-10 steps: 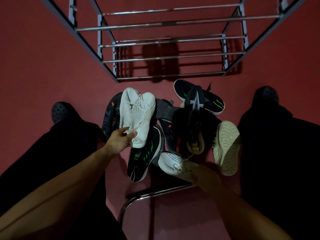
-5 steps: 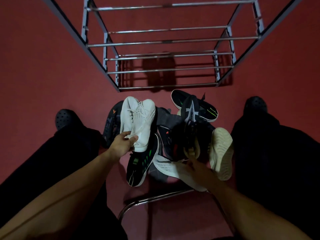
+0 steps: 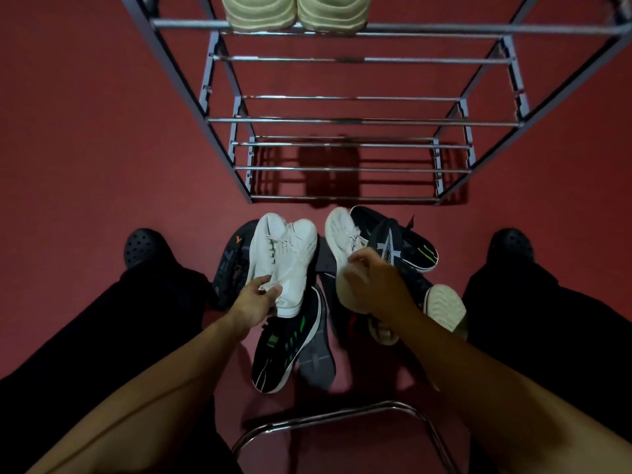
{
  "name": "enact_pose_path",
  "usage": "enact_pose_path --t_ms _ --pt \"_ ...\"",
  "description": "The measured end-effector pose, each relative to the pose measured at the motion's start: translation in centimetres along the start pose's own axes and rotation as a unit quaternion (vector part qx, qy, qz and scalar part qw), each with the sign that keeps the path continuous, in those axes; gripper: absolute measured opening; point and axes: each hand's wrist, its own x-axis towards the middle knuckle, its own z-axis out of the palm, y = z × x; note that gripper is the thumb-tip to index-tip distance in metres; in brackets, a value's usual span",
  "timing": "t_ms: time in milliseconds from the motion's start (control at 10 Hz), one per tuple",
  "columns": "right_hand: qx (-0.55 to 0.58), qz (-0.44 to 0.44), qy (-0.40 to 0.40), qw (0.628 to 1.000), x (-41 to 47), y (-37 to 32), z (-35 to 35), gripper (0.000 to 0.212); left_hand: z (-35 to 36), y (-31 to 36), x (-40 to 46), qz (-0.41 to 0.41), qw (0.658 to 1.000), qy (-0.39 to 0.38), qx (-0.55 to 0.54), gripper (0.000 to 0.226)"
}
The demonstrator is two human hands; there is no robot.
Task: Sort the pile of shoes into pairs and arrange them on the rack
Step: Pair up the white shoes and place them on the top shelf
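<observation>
A pile of shoes lies on the red floor between my feet. My left hand (image 3: 254,299) grips the heel of a white sneaker (image 3: 284,254) on the pile's left. My right hand (image 3: 372,282) holds a second white sneaker (image 3: 342,237), lifted with its toe pointing at the metal shoe rack (image 3: 342,121). A pale green pair (image 3: 294,12) sits on the rack's upper shelf. Under the hands lie a black sneaker with green stripes (image 3: 287,347), another black and green one (image 3: 410,244), and a cream-soled shoe (image 3: 444,309).
My legs in black trousers and black clogs (image 3: 145,246) flank the pile on both sides. A chrome tube of a chair frame (image 3: 335,419) curves across the floor close to me. A dark shoe with orange marking (image 3: 232,261) lies at the pile's left edge.
My right hand has lifted the second white sneaker from the near side of the pile up beside the first one. The view has tilted up, showing the pale pair on the rack.
</observation>
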Motion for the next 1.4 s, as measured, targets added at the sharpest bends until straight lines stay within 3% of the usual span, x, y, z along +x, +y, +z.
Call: enact_pose_path --t_ms 200,300,400,500,600,700,800,900,1000,1100,1200,1300,1400 --pt "-0.101 0.063 -0.179 0.977 1.3 2.5 3.5 0.037 1.6 -1.0 -0.1 0.041 0.989 -0.067 0.129 0.063" --pt "-0.124 0.086 -0.207 0.967 1.3 3.2 4.8 0.05 2.3 -1.7 -0.8 0.105 0.96 -0.067 0.249 0.043" --pt "-0.098 0.083 -0.21 0.969 1.4 3.5 5.2 0.045 3.3 -2.3 -0.2 0.069 0.982 -0.035 0.171 0.028" --pt "-0.098 0.07 -0.174 0.977 1.6 4.3 5.8 0.048 3.2 -2.2 0.7 0.091 0.94 -0.011 0.328 0.035" --pt "-0.058 0.096 -0.227 0.967 2.2 4.9 6.3 0.043 2.9 -1.6 1.6 0.112 0.953 0.046 0.278 0.016" --pt "-0.028 0.084 -0.291 0.953 3.2 4.8 6.4 0.019 3.7 0.1 2.9 0.098 0.979 0.02 0.18 0.037" --pt "0.016 0.098 -0.168 0.981 5.0 3.5 6.1 0.021 5.1 1.5 4.0 0.038 0.992 -0.015 0.119 0.034" --pt "0.014 0.128 -0.059 0.99 7.3 2.5 5.2 0.023 6.8 2.6 4.9 0.035 0.986 0.032 0.163 0.053" --pt "0.011 0.138 -0.042 0.989 9.0 2.4 4.4 0.027 8.1 3.5 5.6 0.018 0.965 0.088 0.246 0.066" --pt "0.012 0.131 -0.04 0.991 9.8 2.9 4.1 0.031 9.1 3.4 6.9 0.005 0.958 0.09 0.272 0.054" --pt "-0.003 0.117 -0.062 0.991 10.1 3.6 3.9 0.033 9.5 2.9 7.3 0.017 0.957 0.102 0.271 0.024" --pt "-0.02 0.064 -0.059 0.996 10.0 3.8 2.9 0.028 8.8 2.4 6.8 0.064 0.978 0.053 0.191 0.015" --pt "-0.108 -0.068 -0.063 0.99 10.3 2.8 1.0 0.039 6.5 3.1 5.6 0.134 0.971 -0.025 0.195 0.012"
